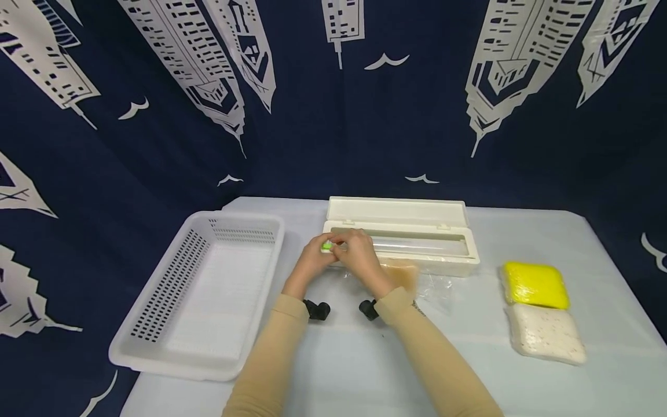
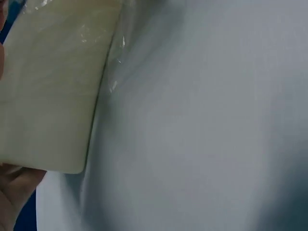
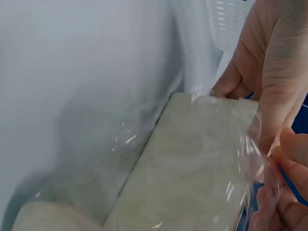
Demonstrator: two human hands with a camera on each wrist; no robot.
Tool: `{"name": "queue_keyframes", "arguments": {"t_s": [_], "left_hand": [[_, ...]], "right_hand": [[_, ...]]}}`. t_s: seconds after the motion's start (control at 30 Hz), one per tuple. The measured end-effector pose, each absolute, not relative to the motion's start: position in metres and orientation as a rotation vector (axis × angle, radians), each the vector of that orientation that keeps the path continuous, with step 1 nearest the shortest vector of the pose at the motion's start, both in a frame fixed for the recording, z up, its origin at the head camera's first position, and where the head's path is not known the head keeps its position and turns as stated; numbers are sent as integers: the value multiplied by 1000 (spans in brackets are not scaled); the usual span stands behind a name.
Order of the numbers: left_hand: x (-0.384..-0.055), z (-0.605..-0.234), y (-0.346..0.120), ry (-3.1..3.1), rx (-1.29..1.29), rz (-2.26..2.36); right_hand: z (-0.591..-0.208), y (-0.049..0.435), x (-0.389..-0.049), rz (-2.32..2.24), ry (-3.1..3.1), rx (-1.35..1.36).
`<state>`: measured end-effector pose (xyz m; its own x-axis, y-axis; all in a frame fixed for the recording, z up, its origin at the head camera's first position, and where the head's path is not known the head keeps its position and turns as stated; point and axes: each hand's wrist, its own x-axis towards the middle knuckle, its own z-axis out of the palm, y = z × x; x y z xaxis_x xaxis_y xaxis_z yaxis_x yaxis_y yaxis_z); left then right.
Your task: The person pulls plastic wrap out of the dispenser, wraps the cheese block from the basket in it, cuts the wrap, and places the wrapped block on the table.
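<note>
A cream cling film box stands with its lid raised, a clear film roll inside. My left hand grips its left end, beside a small green slider. Close against it, my right hand pinches the film edge. Clear cling film hangs wrinkled over the box front in the right wrist view. In the left wrist view the box front shows with fingers at its end. Partly behind my right wrist is a tan block on loose film.
On the left stands a white perforated basket. A yellow wrapped block and a white speckled wrapped block lie at the right of the white-covered table. A dark patterned cloth hangs behind.
</note>
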<state>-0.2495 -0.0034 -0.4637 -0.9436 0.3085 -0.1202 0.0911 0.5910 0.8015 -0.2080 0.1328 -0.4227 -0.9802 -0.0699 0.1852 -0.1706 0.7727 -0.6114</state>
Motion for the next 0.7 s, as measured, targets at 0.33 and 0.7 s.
{"name": "queue_keyframes", "arguments": {"t_s": [0.33,0.7], "left_hand": [[-247,-466,-4,2664,378,1244],[-245,-469,-3,2666,315,1295]], "right_hand": [[-430,122,-214,936,-2738,237],[-425,129,-215,847,-2821,287]]}}
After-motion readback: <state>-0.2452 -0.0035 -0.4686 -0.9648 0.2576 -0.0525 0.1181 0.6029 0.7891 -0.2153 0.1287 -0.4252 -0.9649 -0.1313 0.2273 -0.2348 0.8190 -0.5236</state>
